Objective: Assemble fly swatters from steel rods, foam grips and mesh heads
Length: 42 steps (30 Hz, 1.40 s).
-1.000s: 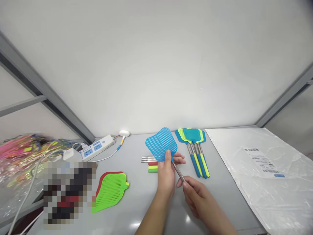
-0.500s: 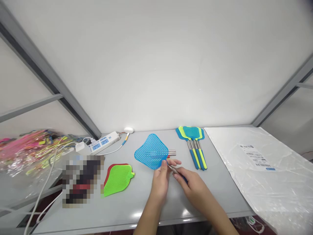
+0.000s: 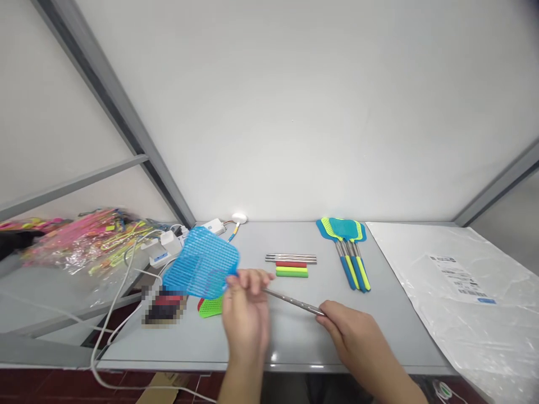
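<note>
So my left hand [image 3: 245, 307] is pinched shut around the neck of a blue swatter [image 3: 202, 270], right where the mesh head meets the metal rod [image 3: 292, 302]. My right hand [image 3: 352, 335] is closed around the other end of that rod, so the handle is hidden in my fist. The rod is stretched out between my two hands, hanging a bit above the table [image 3: 295, 342], and the blue head sticks out to the left, tilted, over the table's left edge.

Under that head there's a green mesh head [image 3: 210, 306] lying flat with a red one peeking out beneath it. Further back in the middle are some loose rods [image 3: 290, 258] with a red, a yellow and a green grip [image 3: 292, 273] lined up just in front. To the right of those is a fanned bunch of finished swatters [image 3: 348, 247], blue and yellow. A plastic bag [image 3: 455, 280] covers the table's right side, and a power strip [image 3: 168, 247] sits back left.
</note>
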### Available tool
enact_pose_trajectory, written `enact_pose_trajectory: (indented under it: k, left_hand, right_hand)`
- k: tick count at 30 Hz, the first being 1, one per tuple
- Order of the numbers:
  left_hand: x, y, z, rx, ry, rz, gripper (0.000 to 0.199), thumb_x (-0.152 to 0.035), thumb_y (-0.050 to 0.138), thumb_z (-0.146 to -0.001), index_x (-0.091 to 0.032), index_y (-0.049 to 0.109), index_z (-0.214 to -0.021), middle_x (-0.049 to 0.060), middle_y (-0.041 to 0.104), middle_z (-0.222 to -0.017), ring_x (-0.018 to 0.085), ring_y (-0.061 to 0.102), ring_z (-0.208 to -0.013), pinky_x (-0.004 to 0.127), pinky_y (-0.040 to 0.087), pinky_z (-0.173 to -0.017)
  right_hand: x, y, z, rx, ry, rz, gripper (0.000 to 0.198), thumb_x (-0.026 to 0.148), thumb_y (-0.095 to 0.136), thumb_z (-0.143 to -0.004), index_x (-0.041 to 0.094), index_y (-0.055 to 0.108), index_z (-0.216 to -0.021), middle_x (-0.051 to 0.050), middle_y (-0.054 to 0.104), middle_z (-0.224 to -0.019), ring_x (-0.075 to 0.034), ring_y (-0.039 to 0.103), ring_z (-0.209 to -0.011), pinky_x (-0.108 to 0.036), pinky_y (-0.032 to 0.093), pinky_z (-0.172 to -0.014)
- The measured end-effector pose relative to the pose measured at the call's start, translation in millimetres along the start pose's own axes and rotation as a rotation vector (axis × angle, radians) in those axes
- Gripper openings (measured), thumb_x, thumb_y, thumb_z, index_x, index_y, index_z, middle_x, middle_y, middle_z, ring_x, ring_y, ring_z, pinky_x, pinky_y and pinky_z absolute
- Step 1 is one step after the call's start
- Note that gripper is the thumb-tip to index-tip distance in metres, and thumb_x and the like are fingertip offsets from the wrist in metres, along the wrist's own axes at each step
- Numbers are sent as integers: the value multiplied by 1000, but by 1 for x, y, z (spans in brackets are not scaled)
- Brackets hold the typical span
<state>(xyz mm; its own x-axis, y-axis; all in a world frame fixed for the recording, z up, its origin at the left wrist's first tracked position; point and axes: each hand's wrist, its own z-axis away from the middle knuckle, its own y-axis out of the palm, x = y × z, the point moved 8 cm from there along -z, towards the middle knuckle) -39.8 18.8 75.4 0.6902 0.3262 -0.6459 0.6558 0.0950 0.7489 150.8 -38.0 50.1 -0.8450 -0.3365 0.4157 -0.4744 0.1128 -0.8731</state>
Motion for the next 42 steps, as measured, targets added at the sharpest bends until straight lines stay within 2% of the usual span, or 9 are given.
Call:
enact_pose_trajectory:
  k: [3, 5, 11, 16, 19, 25, 31, 37, 42]
  left_hand:
    - [-22, -10, -18, -89, 8, 81, 34, -46, 57, -90, -19, 49, -71, -7, 37, -56, 11, 46, -58, 31, 51, -74]
    - [-22, -10, -21, -89, -7, 84, 32, -46, 57, -90, -19, 51, -73, -7, 38, -57, 10, 44, -56, 30, 51, -73]
    - [37, 10, 23, 37, -167, -12, 29, -46, 55, -92, -19, 58, -81, -3, 52, -63, 12, 53, -63, 32, 49, -77]
    - [75, 23, 67, 160, -333, -102, 32, -45, 49, -94, -18, 59, -81, 6, 66, -80, 20, 62, -83, 36, 46, -85]
    - [58, 22, 65, 135, -254, -125, 32, -45, 51, -93, -18, 56, -75, 4, 65, -74, 19, 63, -80, 35, 46, -84]
    - [-3, 17, 24, 17, -1, -76, 30, -46, 61, -88, -19, 54, -76, -2, 55, -64, 15, 59, -66, 34, 49, -79]
    - [-13, 3, -6, -80, 11, 78, 29, -42, 62, -88, -18, 52, -75, -6, 48, -60, 11, 53, -55, 32, 49, -74]
    - [-30, -12, -42, -161, 20, 177, 30, -34, 45, -98, -18, 47, -73, -9, 43, -53, 7, 47, -46, 26, 48, -68]
    - [-39, -18, -66, -205, 29, 231, 32, -31, 38, -102, -18, 44, -73, -11, 40, -49, 5, 41, -40, 21, 49, -65]
  right_hand:
    - [-16, 0, 16, 29, -3, 24, 28, 32, 35, -100, 24, 46, -76, 2, 55, -66, -14, 53, -58, -25, 33, -55]
    - [-25, -2, 22, 33, 13, 28, 27, 31, 35, -100, 24, 47, -77, 2, 56, -67, -14, 54, -59, -25, 34, -55]
    - [-13, -12, 17, -37, -18, 68, 22, 34, 37, -100, 24, 53, -91, -1, 64, -76, -16, 61, -65, -26, 37, -58]
    - [-2, -11, 9, -33, -39, 96, 29, 32, 34, -100, 24, 53, -79, 1, 63, -67, -15, 61, -57, -26, 32, -50]
    - [-2, -16, 12, -32, -69, 97, 31, 35, 35, -101, 24, 53, -78, 2, 63, -65, -14, 60, -55, -25, 31, -50]
    - [-11, -39, 25, -168, -157, 233, 36, 38, 36, -101, 22, 56, -76, 1, 61, -62, -13, 52, -53, -28, 29, -56]
    - [-36, -45, 40, -169, -158, 340, 30, 35, 39, -101, 22, 58, -82, 0, 63, -69, -14, 51, -58, -29, 31, -61]
    - [-84, -67, 70, -186, -92, 411, 25, 39, 46, -98, 24, 61, -85, -1, 67, -74, -16, 56, -61, -31, 34, -63]
    - [-113, -84, 89, -216, -52, 443, 30, 45, 51, -94, 25, 57, -73, 0, 60, -63, -17, 54, -58, -31, 34, -61]
